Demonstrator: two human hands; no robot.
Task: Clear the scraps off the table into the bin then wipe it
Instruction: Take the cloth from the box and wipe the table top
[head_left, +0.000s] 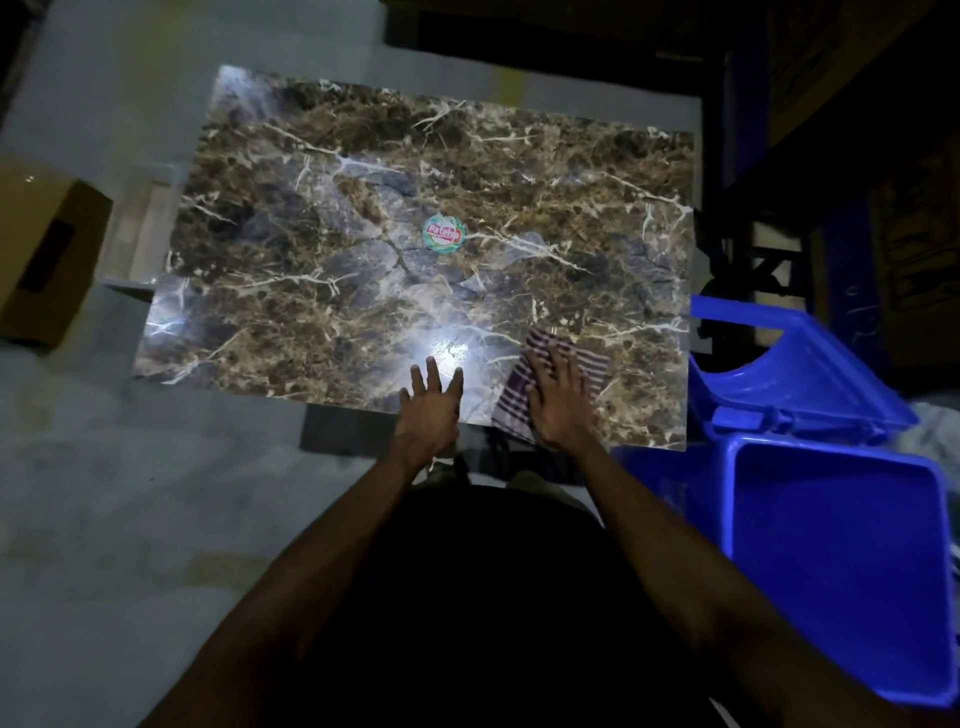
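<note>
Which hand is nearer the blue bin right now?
Right. The right hand presses the striped cloth near the table's bin-side end; the left hand lies farther from the blue bin.

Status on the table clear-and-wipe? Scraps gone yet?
Done: no scraps show on the brown marble-pattern table; only a round sticker sits mid-top. The open blue plastic bin stands beside it. In hand: the right hand presses a purple-and-white striped cloth flat at the near edge; the left hand hovers open. Left: wiping the rest of the top.
</note>
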